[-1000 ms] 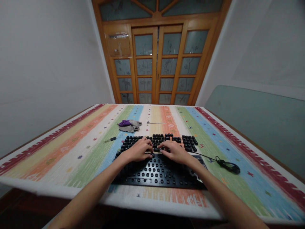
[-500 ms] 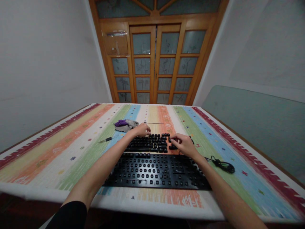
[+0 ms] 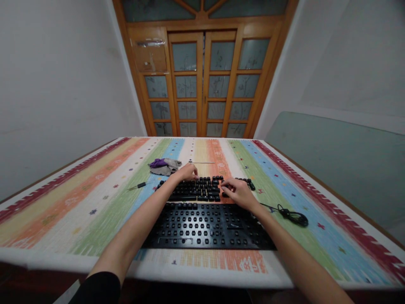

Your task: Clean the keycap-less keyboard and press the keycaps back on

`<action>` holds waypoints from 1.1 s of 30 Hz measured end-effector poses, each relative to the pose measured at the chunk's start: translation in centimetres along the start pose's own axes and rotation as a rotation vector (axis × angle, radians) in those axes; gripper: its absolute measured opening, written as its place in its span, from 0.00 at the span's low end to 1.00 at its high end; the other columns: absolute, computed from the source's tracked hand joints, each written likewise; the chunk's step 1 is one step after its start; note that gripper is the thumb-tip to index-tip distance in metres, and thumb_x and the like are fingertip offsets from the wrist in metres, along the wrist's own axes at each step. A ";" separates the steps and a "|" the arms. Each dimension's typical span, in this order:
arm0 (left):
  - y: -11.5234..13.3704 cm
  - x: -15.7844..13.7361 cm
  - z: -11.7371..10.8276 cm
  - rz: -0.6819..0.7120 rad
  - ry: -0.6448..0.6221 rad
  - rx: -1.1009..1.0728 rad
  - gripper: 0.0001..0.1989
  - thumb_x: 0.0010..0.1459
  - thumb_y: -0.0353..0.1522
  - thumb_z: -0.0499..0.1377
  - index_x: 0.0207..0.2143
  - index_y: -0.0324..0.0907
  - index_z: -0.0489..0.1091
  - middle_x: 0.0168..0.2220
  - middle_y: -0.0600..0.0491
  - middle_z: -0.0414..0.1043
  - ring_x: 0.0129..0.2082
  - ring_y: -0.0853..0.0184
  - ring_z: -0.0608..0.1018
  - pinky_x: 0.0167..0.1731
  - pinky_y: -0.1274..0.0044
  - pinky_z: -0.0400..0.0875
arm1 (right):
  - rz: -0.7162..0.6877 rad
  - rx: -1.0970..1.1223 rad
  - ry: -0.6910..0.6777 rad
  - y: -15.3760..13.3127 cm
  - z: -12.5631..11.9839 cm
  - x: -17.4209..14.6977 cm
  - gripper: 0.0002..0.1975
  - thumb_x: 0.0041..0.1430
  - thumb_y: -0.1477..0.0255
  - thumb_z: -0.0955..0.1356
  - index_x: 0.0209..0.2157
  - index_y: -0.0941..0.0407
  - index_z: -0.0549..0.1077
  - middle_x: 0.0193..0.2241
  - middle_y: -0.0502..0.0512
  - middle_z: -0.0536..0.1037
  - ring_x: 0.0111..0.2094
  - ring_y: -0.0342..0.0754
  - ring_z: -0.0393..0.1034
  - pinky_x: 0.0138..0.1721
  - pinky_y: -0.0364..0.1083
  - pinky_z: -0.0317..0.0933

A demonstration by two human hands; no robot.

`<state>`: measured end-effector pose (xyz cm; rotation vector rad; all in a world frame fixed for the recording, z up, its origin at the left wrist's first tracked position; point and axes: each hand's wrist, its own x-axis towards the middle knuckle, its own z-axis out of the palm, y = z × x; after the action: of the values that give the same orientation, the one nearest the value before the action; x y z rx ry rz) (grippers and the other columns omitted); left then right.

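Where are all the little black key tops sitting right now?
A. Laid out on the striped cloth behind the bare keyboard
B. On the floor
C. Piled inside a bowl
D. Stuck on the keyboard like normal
A: the keycaps lie in rows on the striped cloth just beyond the stripped keyboard base, with the left hand and right hand on them.

The keyboard base (image 3: 207,228) lies on the counter (image 3: 79,211), near its front edge, centred. Directly behind it lie the loose keycaps (image 3: 202,189), set out in rows. The left hand (image 3: 187,172) rests at the rear left of the keycaps; the right hand (image 3: 238,192) rests on their right part. A cable (image 3: 292,216) lies right of the base. A cloth (image 3: 164,166) lies behind-left of the keycaps, a screwdriver (image 3: 137,185) further left, a thin rod (image 3: 202,162) right of the cloth.
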<state>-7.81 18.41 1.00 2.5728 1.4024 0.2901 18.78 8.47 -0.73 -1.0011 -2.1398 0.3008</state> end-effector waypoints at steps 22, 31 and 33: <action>6.2 -10.6 0.4 0.271 0.120 -0.434 0.05 0.60 0.33 0.64 0.33 0.41 0.74 0.41 0.50 0.76 0.46 0.64 0.75 0.53 0.68 0.64 | -0.268 0.211 -0.073 -5.3 3.3 -0.9 0.06 0.64 0.74 0.66 0.41 0.54 0.76 0.38 0.57 0.79 0.41 0.50 0.73 0.42 0.49 0.68; 6.4 -11.8 1.2 0.231 0.103 -0.335 0.06 0.57 0.30 0.66 0.37 0.42 0.75 0.44 0.50 0.73 0.48 0.62 0.71 0.51 0.68 0.66 | -0.193 0.167 -0.131 -5.0 3.6 -1.3 0.08 0.61 0.74 0.68 0.42 0.56 0.76 0.36 0.56 0.79 0.34 0.48 0.71 0.36 0.46 0.66; 6.7 -12.0 1.4 0.229 0.095 -0.313 0.04 0.58 0.29 0.66 0.37 0.42 0.75 0.44 0.51 0.72 0.48 0.62 0.71 0.51 0.69 0.66 | -0.186 0.151 -0.153 -4.9 3.7 -1.3 0.08 0.61 0.75 0.68 0.42 0.56 0.76 0.36 0.56 0.79 0.35 0.48 0.72 0.37 0.47 0.66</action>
<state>-8.41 4.65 0.45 2.4798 0.9935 0.6219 13.98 4.58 -1.66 -0.7072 -2.2898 0.4531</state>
